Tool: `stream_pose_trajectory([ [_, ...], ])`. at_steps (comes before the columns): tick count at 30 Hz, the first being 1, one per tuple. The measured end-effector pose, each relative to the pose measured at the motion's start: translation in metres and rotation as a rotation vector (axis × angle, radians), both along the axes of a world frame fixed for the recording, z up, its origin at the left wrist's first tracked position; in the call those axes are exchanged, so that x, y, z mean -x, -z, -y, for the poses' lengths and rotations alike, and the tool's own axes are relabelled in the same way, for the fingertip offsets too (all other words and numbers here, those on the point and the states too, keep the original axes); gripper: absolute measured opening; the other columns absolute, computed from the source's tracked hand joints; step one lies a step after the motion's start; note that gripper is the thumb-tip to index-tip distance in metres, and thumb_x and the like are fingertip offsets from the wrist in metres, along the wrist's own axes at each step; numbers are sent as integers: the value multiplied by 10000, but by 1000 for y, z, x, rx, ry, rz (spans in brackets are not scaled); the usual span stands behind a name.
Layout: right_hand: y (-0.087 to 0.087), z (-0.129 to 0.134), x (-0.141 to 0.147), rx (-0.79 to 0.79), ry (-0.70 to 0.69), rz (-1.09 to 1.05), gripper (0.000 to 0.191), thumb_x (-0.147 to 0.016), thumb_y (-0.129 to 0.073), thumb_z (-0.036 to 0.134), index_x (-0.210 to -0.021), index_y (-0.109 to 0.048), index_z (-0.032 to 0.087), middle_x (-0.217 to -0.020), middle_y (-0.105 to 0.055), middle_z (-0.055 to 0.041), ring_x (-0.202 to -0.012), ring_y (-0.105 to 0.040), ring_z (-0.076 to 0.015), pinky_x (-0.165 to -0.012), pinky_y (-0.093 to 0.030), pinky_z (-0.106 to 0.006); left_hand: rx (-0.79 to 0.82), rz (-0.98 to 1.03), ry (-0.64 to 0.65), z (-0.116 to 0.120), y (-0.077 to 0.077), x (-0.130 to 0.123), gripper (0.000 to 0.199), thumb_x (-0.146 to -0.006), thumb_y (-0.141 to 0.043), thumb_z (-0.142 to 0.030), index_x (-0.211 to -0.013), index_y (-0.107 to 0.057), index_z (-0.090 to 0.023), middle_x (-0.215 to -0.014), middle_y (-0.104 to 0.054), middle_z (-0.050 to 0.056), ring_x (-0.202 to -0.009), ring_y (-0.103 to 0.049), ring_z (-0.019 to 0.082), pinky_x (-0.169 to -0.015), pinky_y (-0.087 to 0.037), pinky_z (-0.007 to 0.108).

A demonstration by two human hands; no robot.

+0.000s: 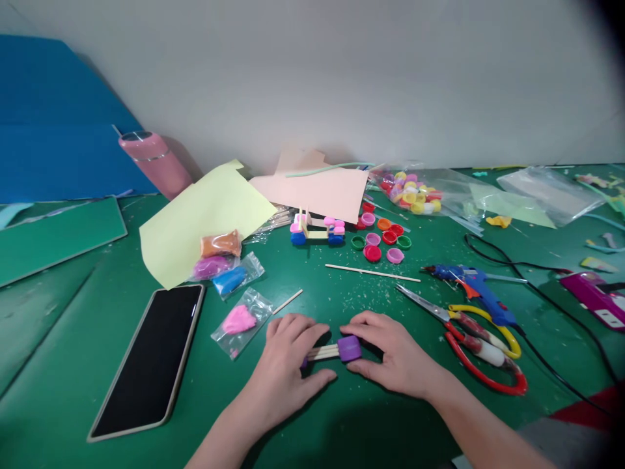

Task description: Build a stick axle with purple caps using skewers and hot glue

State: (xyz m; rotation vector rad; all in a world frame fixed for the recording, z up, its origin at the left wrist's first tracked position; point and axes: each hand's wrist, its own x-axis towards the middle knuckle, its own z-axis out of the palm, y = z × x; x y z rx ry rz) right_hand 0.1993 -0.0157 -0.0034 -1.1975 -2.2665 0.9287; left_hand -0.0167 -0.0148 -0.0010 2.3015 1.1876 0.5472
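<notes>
Between my hands, low on the green table, is a small craft-stick frame (pixel 325 352) with purple bottle caps at its ends. My right hand (pixel 398 355) curves its thumb and forefinger around the right purple cap (pixel 349 348). At the other end, my left hand (pixel 288 358) closes over the frame and hides most of the left cap. A thin wooden stick (pixel 288 301) lies just beyond my left fingers, beside a bag of pink clay (pixel 239 319). Farther back stands a little stick car (pixel 317 231) with blue and pink caps. A longer stick (pixel 372 272) lies in front of it.
Scissors (pixel 463 332) and a blue glue gun (pixel 473 290) with a black cord lie to the right. Left are a phone (pixel 149 365) and bagged clay (pixel 229 280). Loose bottle caps (pixel 372 253), paper sheets (pixel 205 215) and a pink bottle (pixel 156 163) are farther back.
</notes>
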Motion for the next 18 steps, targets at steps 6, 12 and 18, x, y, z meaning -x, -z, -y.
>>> stream_pose_trajectory([
  [6, -2, 1, -3, 69, 28, -23, 474, -730, -653, 279, -1179, -511, 228, -1112, -511, -77, -952, -516, -212, -800, -428, -323, 22, -76, -104, 5, -2, 28, 587, -651, -689, -378, -1184, -474, -255, -1152, -517, 102, -1055, -476, 306, -852, -411, 463],
  [12, -2, 2, -4, 103, 53, -29, 440, -721, -660, 264, -1138, -525, 235, -1033, -479, -57, -800, -509, -164, -689, -444, -281, 107, -57, -135, 9, -2, 41, 446, -699, -637, -277, -1127, -517, -238, -1134, -541, 95, -1021, -536, 267, -839, -466, 406],
  [18, -2, 2, -3, 85, 65, -41, 376, -721, -656, 241, -1083, -555, 224, -952, -485, -41, -788, -508, -162, -686, -434, -281, 138, 32, -98, 6, -5, 33, 348, -724, -582, -177, -1064, -529, -231, -1060, -573, 66, -954, -572, 218, -796, -487, 322],
])
